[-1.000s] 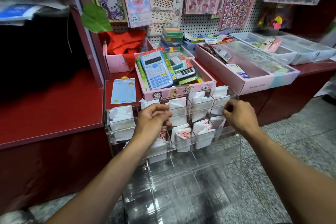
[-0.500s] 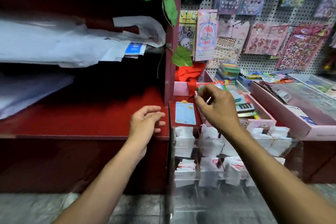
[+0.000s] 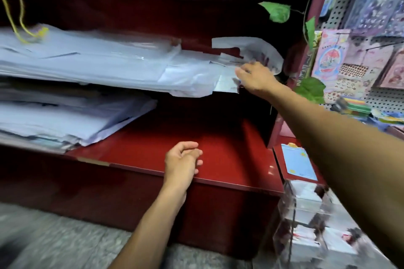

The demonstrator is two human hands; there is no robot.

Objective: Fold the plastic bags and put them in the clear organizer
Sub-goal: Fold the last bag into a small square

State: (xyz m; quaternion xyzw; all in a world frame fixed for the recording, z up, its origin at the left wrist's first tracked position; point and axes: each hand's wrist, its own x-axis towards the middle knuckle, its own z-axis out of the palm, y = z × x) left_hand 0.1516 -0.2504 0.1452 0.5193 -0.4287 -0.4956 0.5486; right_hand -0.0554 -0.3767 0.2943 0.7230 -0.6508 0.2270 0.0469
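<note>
White plastic bags (image 3: 251,50) sit loose at the right end of the upper shelf (image 3: 218,17), on top of the paper stack. Right hand (image 3: 254,77) is reaching onto them, but it's too blurry to say if the fingers have pinched one. Left hand (image 3: 182,162) hovers loosely curled over the red counter's front edge (image 3: 229,183), holding nothing. My tip: grab just the top bag by a handle so the stack doesn't slide. Clear organizer (image 3: 306,214) waits off the counter's right corner.

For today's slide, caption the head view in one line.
Right hand reaches the shelf's white plastic bags; left hand hangs idle.
</note>
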